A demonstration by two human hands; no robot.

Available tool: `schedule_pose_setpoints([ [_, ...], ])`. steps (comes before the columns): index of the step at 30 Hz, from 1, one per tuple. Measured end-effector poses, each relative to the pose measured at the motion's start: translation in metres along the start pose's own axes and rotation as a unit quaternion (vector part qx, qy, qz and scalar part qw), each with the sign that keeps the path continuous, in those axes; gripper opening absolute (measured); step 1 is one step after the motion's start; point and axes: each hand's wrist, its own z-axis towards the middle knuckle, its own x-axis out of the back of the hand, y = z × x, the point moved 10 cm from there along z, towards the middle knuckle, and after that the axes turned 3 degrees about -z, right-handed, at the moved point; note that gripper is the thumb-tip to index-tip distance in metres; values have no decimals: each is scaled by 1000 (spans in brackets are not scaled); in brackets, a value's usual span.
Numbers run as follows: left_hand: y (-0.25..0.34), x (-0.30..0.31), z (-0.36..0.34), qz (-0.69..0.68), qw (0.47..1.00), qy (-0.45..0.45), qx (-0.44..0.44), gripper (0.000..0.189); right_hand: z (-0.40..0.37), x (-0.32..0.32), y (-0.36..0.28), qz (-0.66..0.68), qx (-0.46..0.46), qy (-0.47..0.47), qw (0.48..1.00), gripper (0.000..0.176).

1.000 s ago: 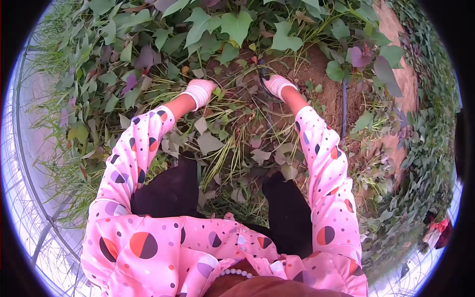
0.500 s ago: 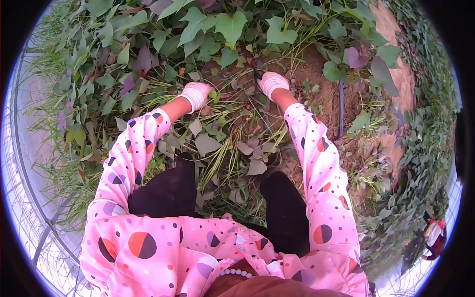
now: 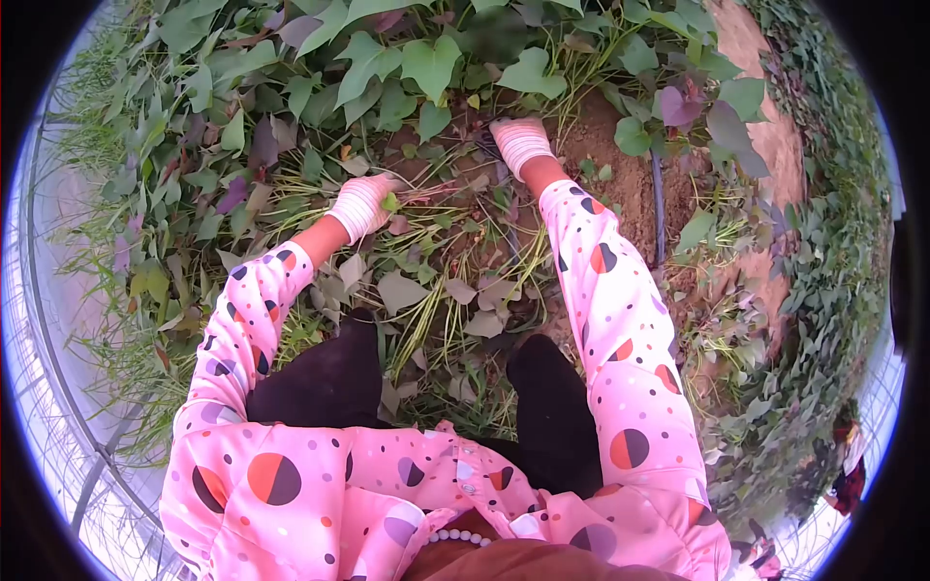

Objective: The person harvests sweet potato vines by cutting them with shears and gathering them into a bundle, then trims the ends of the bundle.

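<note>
My left hand [image 3: 364,205], in a pale striped glove, is closed at the left of the cut stems, with thin vine stems [image 3: 431,192] running rightward from its fingers. Further up and to the right, my right hand [image 3: 520,143] wears a matching glove. Its fingers are curled over a dark object [image 3: 487,143] at the edge of the leafy vines; that object is mostly hidden, so its shape cannot be made out. Green heart-shaped leaves [image 3: 432,66] hang just above both hands. Wilted leaves [image 3: 400,290] and pale stems lie below them.
A dark hose [image 3: 659,208] runs along the brown soil [image 3: 593,145] right of my right hand. My dark-clothed knees [image 3: 552,387] border the stems. More vines [image 3: 833,252] cover the right side. Partly visible people [image 3: 851,479] are at the lower right edge.
My left hand has moved left and slightly down, with stems now stretched from it. My right hand has shifted a little up and left. The view has shifted slightly.
</note>
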Motion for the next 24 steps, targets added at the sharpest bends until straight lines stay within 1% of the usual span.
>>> schedule_pose_setpoints([
  [1, 4, 6, -2, -20, 1000, 0, 6, 37, -2, 1, 0, 9, -9, 8, 1000, 18],
  [2, -17, -15, 5, -21, 1000, 3, 4, 37, -5, 0, 0, 17, -17, 15, 1000, 18],
  [3, -56, -54, 16, -148, 989, 17, 5, 35, -12, 9, -2, 11, -7, 57, 998, 18],
  [4, -30, -23, 12, -274, 961, 30, 7, 34, -14, 5, 1, 10, -7, 53, 999, 18],
  [5, 10, 14, -7, -81, 994, 54, -47, 18, -16, 6, 10, 7, -43, 69, 997, 18],
  [6, 4, 2, -4, -82, 994, 53, -46, 18, -18, 7, 19, 5, -78, 86, 993, 17],
  [7, -11, -7, 2, -229, 968, 85, -60, 15, -18, 0, 24, 9, -93, 11, 996, 23],
  [8, -24, -7, 2, -369, 919, 116, -72, 14, -21, 1, 26, 10, -94, 3, 995, 22],
  [9, -18, 11, 0, -398, 902, 149, -72, 28, -21, 2, 26, 7, -91, 4, 996, 22],
  [10, -10, 25, -2, -394, 904, 156, -64, 28, -21, 2, 25, 4, -83, 5, 997, 22],
  [12, -6, 43, -7, -485, 867, 112, 31, 33, -31, 16, 20, -2, -61, 50, 997, 21],
  [13, 8, 82, -17, -356, 926, 126, 20, 46, -36, 20, 20, 4, -57, 43, 997, 20],
  [14, 10, 91, -26, -469, 874, 105, 66, 52, -44, 25, 21, 10, -54, 33, 998, 19],
  [16, 5, 87, -25, -493, 866, 47, 62, 47, -70, 44, 23, 48, -56, 26, 997, 17],
  [17, 4, 89, -29, -494, 865, 52, 63, 47, -77, 39, 28, 53, -60, 4, 997, 17],
  [18, 11, 94, -33, -541, 838, 47, 52, 48, -85, 30, 35, 57, -66, -19, 996, 21],
  [19, 17, 101, -36, -585, 809, 41, 40, 48, -96, 26, 41, 93, -80, -8, 992, 23],
  [20, 21, 106, -38, -584, 809, 45, 38, 48, -100, 21, 40, 115, -25, -27, 993, 25],
  [22, 35, 115, -44, -658, 752, 39, 1, 47, -135, 53, 36, 184, -54, -72, 979, 26],
  [23, 35, 121, -44, -629, 776, 47, -18, 44, -147, 59, 36, 182, -53, -72, 979, 26],
  [24, 35, 123, -45, -631, 774, 48, -18, 44, -157, 61, 36, 206, -42, -82, 974, 27],
])
